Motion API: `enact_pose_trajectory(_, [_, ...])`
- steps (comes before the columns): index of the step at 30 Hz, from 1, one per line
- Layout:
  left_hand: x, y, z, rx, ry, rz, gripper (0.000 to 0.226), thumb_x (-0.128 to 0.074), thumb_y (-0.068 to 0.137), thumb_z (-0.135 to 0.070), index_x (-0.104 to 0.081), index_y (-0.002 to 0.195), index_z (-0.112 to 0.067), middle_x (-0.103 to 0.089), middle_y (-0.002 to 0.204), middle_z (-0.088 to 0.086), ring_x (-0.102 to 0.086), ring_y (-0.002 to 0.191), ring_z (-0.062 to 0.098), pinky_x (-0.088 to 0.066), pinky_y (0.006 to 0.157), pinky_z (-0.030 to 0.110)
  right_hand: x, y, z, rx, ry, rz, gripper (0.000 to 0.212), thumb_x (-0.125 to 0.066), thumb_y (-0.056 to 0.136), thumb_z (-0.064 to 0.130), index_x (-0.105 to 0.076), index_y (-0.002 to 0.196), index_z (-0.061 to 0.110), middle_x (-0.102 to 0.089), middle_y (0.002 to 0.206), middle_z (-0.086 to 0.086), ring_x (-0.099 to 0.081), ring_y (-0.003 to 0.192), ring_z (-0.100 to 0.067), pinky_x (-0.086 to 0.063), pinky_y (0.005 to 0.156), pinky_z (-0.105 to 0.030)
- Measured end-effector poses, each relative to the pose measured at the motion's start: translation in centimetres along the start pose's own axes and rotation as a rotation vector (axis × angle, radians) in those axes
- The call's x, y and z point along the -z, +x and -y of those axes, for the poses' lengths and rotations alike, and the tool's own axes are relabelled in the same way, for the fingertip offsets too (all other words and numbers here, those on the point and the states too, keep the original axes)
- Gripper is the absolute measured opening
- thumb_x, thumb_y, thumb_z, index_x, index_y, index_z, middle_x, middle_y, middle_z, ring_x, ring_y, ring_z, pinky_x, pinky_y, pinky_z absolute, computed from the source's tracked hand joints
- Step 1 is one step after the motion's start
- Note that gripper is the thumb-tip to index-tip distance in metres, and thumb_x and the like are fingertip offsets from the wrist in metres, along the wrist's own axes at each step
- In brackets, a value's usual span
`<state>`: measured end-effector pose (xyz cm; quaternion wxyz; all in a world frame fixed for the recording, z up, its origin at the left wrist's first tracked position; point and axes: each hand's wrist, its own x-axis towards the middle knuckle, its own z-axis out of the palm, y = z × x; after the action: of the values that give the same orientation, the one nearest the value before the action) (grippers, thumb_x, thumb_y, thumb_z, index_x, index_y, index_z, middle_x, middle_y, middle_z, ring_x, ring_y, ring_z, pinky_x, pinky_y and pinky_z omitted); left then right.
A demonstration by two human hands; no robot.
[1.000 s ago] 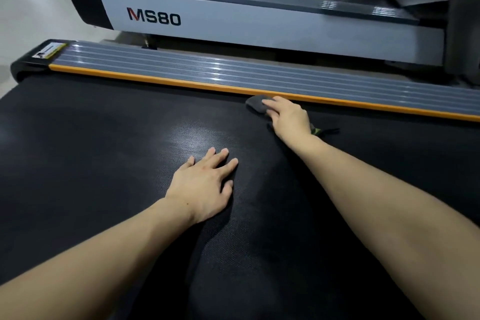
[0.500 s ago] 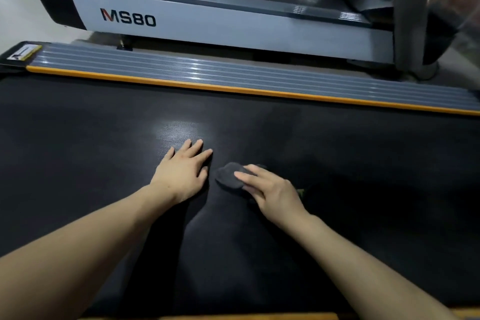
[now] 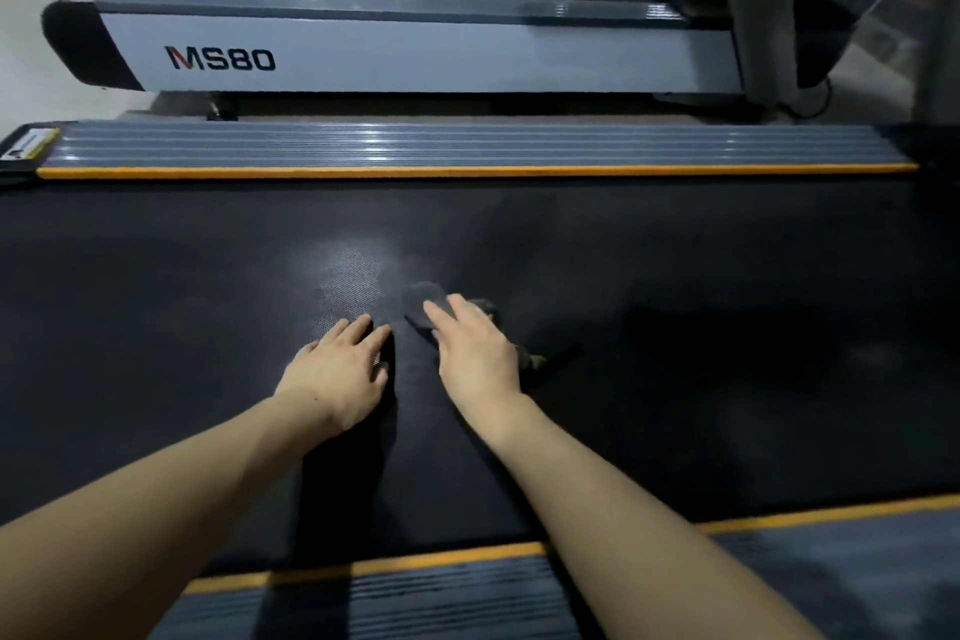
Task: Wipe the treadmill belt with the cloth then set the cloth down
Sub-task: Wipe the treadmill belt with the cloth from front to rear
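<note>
Near the centre of the frame, a right hand (image 3: 475,353) presses its straight fingers flat on a dark cloth (image 3: 423,301) lying on the black treadmill belt (image 3: 156,286). Just left of it, the left hand (image 3: 340,369) rests flat, fingers spread, on the belt. A second treadmill marked MS80 (image 3: 221,59) sits upper left.

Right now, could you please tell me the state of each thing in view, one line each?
Cloth: flat on the belt, pressed under the right hand's fingers.
Right hand: fingers straight, pressing the cloth.
Left hand: flat on the belt beside the cloth, holding nothing.
Belt: dark, with a glare patch near the hands.
Second treadmill: behind, marked MS80.
</note>
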<state>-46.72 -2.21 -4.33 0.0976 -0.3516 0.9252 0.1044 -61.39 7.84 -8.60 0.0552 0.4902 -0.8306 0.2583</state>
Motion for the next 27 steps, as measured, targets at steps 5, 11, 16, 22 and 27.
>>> enact_pose_trajectory(5, [-1.4, -2.0, -0.9, -0.005, -0.027, -0.011, 0.054, -0.034, 0.103, -0.042, -0.029, 0.156, -0.032, -0.021, 0.167, -0.003, -0.015, 0.155, 0.021, -0.026, 0.121, 0.042, 6.3, -2.3, -10.9, -0.137, -0.084, 0.021, 0.039, -0.059, 0.093, 0.024, -0.059, 0.131, 0.034, -0.058, 0.131, 0.005, -0.061, 0.111, -0.023, -0.054, 0.083, -0.035])
enact_pose_trajectory(11, [-2.6, -4.2, -2.4, 0.017, -0.045, -0.093, 0.055, -0.035, 0.102, -0.039, -0.030, 0.156, -0.032, -0.017, 0.169, -0.001, -0.010, 0.156, 0.022, -0.017, 0.124, 0.039, 6.9, -2.6, -10.5, -0.582, -0.163, -0.143, 0.039, -0.051, 0.098, 0.019, -0.058, 0.135, 0.026, -0.051, 0.137, -0.002, -0.054, 0.119, -0.030, -0.048, 0.087, -0.040])
enact_pose_trajectory(16, [-3.2, -4.8, -1.8, 0.020, -0.077, -0.102, 0.055, -0.036, 0.102, -0.037, -0.032, 0.156, -0.029, -0.021, 0.168, 0.001, -0.014, 0.156, 0.021, -0.018, 0.125, 0.039, 1.5, -3.7, 1.3, -0.058, -0.010, 0.038, 0.044, -0.068, 0.083, 0.015, -0.062, 0.126, 0.028, -0.058, 0.127, 0.001, -0.058, 0.115, -0.021, -0.053, 0.085, -0.033])
enact_pose_trajectory(22, [-3.8, -5.9, -0.9, 0.026, -0.061, -0.095, 0.053, -0.036, 0.102, -0.037, -0.031, 0.154, -0.031, -0.021, 0.168, 0.000, -0.013, 0.156, 0.022, -0.018, 0.124, 0.038, 6.6, -4.5, -9.3, -0.138, -0.068, 0.034, 0.041, -0.062, 0.092, 0.021, -0.061, 0.132, 0.032, -0.056, 0.137, 0.006, -0.060, 0.116, -0.021, -0.054, 0.087, -0.034])
enact_pose_trajectory(27, [-3.4, -6.7, -0.9, 0.035, -0.087, -0.144, 0.054, -0.038, 0.102, -0.036, -0.034, 0.155, -0.029, -0.023, 0.168, 0.002, -0.015, 0.156, 0.023, -0.017, 0.125, 0.039, 7.8, -4.2, -10.1, -0.545, -0.193, -0.082, 0.038, -0.051, 0.098, 0.020, -0.056, 0.135, 0.025, -0.052, 0.135, -0.002, -0.055, 0.117, -0.029, -0.049, 0.085, -0.040])
